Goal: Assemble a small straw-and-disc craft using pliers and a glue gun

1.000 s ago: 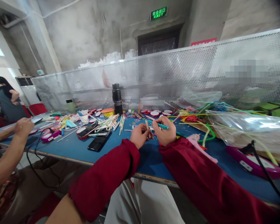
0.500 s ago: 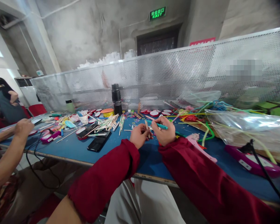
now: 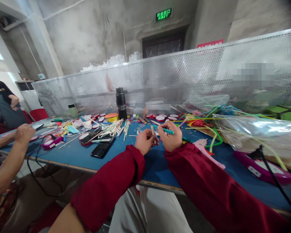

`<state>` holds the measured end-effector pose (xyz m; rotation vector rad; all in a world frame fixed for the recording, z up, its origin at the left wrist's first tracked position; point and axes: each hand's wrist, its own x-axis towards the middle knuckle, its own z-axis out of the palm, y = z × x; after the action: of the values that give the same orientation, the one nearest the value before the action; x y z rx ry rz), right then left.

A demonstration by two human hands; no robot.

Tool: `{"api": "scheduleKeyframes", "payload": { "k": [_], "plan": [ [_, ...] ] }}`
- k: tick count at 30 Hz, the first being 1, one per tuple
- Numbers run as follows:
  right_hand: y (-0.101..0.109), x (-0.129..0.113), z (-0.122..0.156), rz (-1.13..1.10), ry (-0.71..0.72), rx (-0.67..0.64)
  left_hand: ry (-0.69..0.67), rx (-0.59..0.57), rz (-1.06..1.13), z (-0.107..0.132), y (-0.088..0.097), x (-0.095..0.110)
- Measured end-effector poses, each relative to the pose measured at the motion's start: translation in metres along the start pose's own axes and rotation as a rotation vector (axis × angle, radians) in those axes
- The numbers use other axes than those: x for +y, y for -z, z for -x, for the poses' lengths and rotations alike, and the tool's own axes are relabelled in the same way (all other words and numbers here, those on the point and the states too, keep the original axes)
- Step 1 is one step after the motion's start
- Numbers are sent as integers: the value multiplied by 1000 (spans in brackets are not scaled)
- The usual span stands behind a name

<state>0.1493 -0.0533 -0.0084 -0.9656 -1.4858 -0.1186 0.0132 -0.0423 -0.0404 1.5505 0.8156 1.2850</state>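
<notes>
My left hand [image 3: 145, 141] is closed on a flat wooden craft stick [image 3: 152, 130], which stands nearly upright between thumb and fingers. Beside it, my right hand [image 3: 171, 136] grips a teal pen [image 3: 169, 131] that points left toward the stick. Whether the pen's tip touches the wood I cannot tell. Both hands are just above the blue table [image 3: 157, 168], close together. Small coloured rings [image 3: 139, 128] lie scattered behind them. Near my right wrist rests a pink curved piece [image 3: 210, 154].
A black bottle [image 3: 121, 104] stands at the back by the perforated metal screen [image 3: 92, 85]. Left are a black phone [image 3: 103, 148] and a heap of sticks [image 3: 113, 127]. A purple device [image 3: 262, 168] and plastic bag [image 3: 262, 129] lie right. Another person's hands [image 3: 25, 132] are far left.
</notes>
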Motion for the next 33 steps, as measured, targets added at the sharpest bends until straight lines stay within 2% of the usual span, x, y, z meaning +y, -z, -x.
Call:
{"api": "scheduleKeyframes", "payload": {
  "k": [33],
  "plan": [
    [1, -2, 1, 0, -20, -13, 11, 14, -16, 1, 0, 2]
  ]
}}
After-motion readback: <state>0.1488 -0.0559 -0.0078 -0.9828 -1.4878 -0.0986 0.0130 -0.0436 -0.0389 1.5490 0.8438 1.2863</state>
